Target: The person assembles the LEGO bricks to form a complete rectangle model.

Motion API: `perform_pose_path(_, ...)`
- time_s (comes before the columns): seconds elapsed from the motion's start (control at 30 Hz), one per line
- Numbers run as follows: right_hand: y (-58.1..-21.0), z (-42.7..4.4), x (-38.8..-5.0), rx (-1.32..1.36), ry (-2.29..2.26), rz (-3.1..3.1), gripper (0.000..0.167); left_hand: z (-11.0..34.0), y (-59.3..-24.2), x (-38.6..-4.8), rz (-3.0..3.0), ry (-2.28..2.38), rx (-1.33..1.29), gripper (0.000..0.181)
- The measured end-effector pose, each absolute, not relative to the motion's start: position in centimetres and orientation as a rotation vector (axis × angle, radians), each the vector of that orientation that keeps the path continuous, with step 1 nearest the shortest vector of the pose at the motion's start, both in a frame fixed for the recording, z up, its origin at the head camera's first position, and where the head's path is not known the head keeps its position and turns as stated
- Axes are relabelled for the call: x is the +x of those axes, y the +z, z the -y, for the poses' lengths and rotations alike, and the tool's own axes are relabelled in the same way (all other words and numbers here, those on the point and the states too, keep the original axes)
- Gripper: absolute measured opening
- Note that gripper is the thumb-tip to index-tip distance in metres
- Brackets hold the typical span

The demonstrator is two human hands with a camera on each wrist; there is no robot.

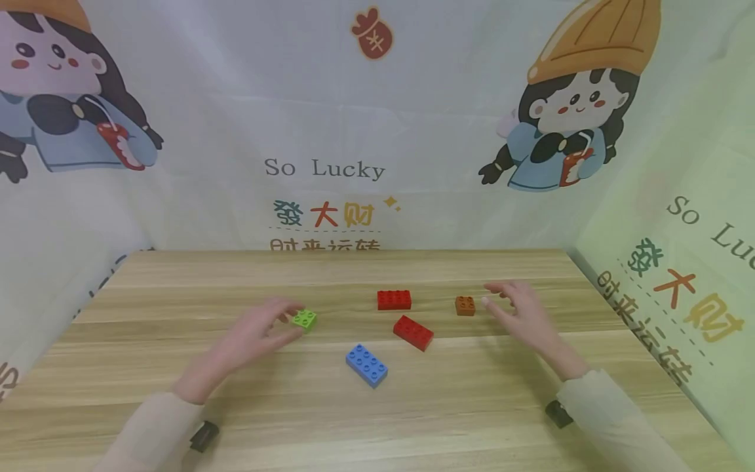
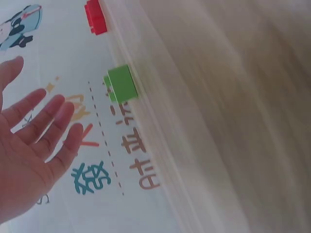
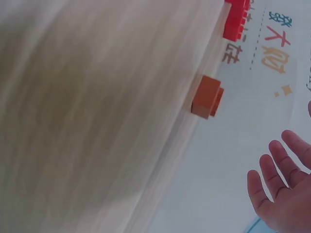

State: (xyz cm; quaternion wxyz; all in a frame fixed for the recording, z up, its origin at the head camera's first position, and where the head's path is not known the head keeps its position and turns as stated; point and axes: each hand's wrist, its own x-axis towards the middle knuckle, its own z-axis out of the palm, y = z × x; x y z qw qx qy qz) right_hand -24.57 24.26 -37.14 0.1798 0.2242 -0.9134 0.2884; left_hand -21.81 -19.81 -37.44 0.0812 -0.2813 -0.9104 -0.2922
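Observation:
In the head view my left hand (image 1: 250, 333) hovers above the table beside a small lime-green toy brick (image 1: 304, 319). The left wrist view shows its fingers spread and apart from the green brick (image 2: 122, 83). On the other side, my right hand (image 1: 527, 317) is just right of a small brown-orange brick (image 1: 465, 306). Its fingers are loosely extended and hold nothing, with a gap to the brown-orange brick (image 3: 207, 97) in the right wrist view. Between the hands lie two long red bricks, a rear one (image 1: 394, 300) and a nearer, slanted one (image 1: 413, 333).
A long blue brick (image 1: 367, 365) lies studs up, angled, nearest the front. The wooden table (image 1: 377, 426) ends at a printed cloth backdrop (image 1: 448, 196) that rises behind and at both sides.

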Motion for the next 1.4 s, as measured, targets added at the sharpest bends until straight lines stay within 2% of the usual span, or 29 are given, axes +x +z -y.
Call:
perform_pose_path(0.33, -38.1, -22.8, -24.6, 0.687, 0.904, 2.629, 0.030, 18.0, -37.7, -21.6, 2.767, -0.945, -1.023, 0.045)
perform_pose_path(0.67, -38.9, -21.3, -24.5, 0.719, 1.017, 2.667, 0.029, 16.4, -38.0, -21.8, 2.813, -0.911, -1.113, 0.041)
perform_pose_path(0.97, -39.0, -19.9, -24.3, 0.834, 0.946, 2.724, 0.031, 15.0, -38.7, -22.0, 2.851, -0.926, -1.198, 0.041)
perform_pose_path(1.4, -39.6, -18.3, -24.3, 0.867, 0.879, 2.894, 0.036, 13.7, -39.1, -22.1, 2.908, -0.884, -1.225, 0.043)
